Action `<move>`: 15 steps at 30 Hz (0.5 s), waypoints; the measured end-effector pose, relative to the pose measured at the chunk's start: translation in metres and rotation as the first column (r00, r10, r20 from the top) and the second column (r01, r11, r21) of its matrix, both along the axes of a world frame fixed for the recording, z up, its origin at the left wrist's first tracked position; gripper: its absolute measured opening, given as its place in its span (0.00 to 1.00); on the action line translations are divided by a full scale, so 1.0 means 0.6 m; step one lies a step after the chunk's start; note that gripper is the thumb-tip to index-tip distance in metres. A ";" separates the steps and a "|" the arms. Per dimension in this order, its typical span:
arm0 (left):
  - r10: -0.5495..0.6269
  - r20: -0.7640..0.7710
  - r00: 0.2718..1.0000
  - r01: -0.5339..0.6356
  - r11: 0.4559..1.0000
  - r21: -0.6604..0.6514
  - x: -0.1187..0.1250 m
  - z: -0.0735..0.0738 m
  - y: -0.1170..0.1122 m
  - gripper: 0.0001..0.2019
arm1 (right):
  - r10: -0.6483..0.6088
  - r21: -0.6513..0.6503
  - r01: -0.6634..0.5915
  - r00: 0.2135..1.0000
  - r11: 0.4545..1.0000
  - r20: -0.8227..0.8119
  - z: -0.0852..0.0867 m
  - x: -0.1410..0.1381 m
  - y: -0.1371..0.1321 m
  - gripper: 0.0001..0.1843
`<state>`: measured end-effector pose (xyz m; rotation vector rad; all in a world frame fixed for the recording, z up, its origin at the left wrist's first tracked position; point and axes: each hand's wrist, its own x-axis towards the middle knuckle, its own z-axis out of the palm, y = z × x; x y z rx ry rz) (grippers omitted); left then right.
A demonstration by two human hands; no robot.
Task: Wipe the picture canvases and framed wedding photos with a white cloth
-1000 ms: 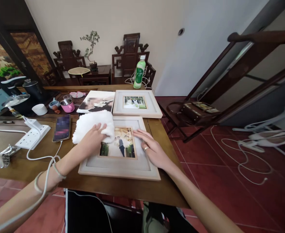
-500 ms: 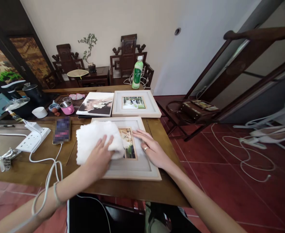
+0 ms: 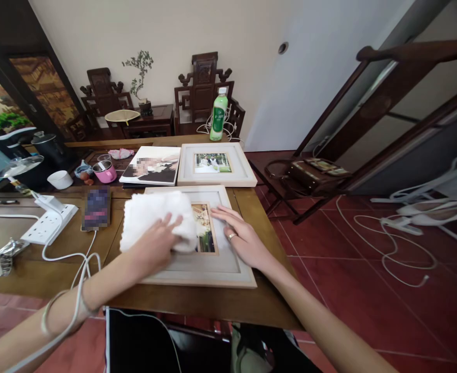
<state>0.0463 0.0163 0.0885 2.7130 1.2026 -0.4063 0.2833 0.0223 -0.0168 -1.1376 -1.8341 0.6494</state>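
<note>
The bench (image 3: 254, 207) spreads beneath both my grips. The picture frame (image 3: 197, 278) lies on it, directly below them. My left grip (image 3: 158, 241) is spread over the white cloth (image 3: 156, 207); my right grip (image 3: 247, 243) lies flat along the frame's right side, clasping nothing.

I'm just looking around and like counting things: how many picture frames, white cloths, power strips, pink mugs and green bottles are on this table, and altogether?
Picture frames: 2 (near frame, far frame)
White cloth: 1
Power strip: 1
Pink mug: 1
Green bottle: 1
Total: 6
</note>
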 end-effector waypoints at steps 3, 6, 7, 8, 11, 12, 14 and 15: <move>-0.058 0.056 0.997 0.066 0.986 -0.150 0.007 0.025 -0.072 0.25 | -0.008 0.018 0.007 1.000 1.000 0.013 0.002 -0.003 -0.001 0.26; -0.104 0.113 0.988 0.121 0.980 -0.156 0.021 0.025 -0.100 0.24 | -0.012 0.028 0.012 0.999 1.000 0.034 0.004 -0.003 -0.001 0.25; -0.098 0.116 0.988 0.114 0.984 -0.134 0.026 0.018 -0.095 0.25 | -0.011 0.031 0.009 0.999 0.999 0.042 0.004 -0.003 -0.001 0.25; -0.076 0.102 0.992 0.087 0.990 -0.108 0.030 0.009 -0.083 0.25 | -0.007 0.035 0.005 0.999 0.999 0.051 0.004 -0.003 -0.001 0.24; 0.043 0.019 0.999 -0.044 0.998 0.040 0.033 -0.022 -0.014 0.25 | 0.022 0.053 -0.025 0.998 0.998 0.063 0.002 0.000 0.000 0.26; 0.082 0.036 0.996 -0.087 0.987 0.134 0.032 -0.031 0.013 0.24 | 0.032 0.057 -0.035 0.998 0.998 0.062 0.002 0.001 0.000 0.27; 0.108 0.036 0.993 -0.114 0.966 0.233 0.027 -0.041 0.063 0.25 | 0.041 0.059 -0.045 0.997 0.997 0.057 0.001 0.001 0.000 0.28; 0.101 0.035 0.994 -0.107 0.959 0.262 0.025 -0.042 0.082 0.26 | 0.041 0.059 -0.045 0.998 0.997 0.056 0.001 0.002 0.000 0.29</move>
